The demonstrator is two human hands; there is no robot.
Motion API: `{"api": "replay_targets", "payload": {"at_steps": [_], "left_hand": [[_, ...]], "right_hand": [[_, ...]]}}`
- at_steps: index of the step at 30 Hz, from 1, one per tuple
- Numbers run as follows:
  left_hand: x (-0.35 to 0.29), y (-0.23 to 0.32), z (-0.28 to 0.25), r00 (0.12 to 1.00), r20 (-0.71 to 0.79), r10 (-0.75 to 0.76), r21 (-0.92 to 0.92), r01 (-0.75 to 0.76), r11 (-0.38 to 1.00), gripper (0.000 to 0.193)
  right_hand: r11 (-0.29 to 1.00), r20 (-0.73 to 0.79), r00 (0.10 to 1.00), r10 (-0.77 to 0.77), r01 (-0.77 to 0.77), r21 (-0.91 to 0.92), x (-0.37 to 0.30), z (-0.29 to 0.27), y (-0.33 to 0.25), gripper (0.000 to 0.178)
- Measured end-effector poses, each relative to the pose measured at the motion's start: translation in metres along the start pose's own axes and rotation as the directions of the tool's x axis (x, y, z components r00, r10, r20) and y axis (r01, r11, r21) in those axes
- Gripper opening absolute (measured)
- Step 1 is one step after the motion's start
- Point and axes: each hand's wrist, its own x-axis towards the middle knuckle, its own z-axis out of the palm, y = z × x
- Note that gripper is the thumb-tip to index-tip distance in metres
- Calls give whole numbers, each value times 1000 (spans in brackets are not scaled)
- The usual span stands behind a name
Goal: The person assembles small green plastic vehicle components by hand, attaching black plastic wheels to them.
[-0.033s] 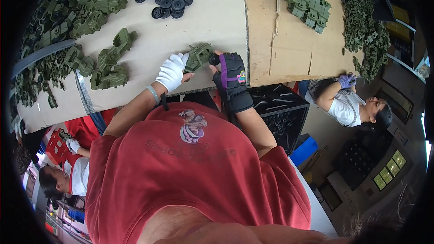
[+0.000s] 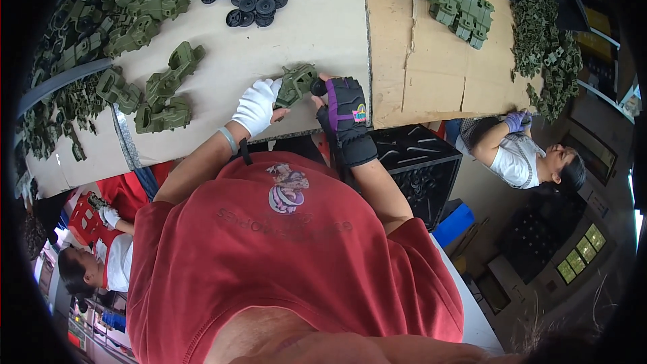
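Observation:
My left hand (image 2: 257,108), in a white glove with bare fingertips, grips an olive-green plastic toy vehicle body (image 2: 295,85) at the near edge of the table. In a black and purple fingerless glove, my right hand (image 2: 346,109) pinches a small black wheel (image 2: 319,87) against the right end of that body. The fingers partly cover the wheel. Further off lies a group of loose black wheels (image 2: 265,7), mostly flat. Left of my hands rest several more green vehicle bodies (image 2: 165,116), apart from me.
A heap of green parts (image 2: 81,34) fills the far left. Joined green bodies (image 2: 445,0) lie on the cardboard (image 2: 431,87) to the right, with small green pieces (image 2: 546,54) beyond. A black crate (image 2: 411,155) stands below the table edge. Other people sit left and right.

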Motion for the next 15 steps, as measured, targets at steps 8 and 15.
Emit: {"api": "replay_targets", "payload": {"at_steps": [8, 15], "left_hand": [[-3, 1, 7, 1000, -6, -28, 5, 28, 1000, 83], [-6, 8, 21, 992, -67, -111, -43, 108, 993, 81]], "right_hand": [[988, 82, 996, -18, 30, -150, 2, 5, -2, 56], [997, -20, 998, 58, -59, -55, -2, 14, 7, 60]]}}
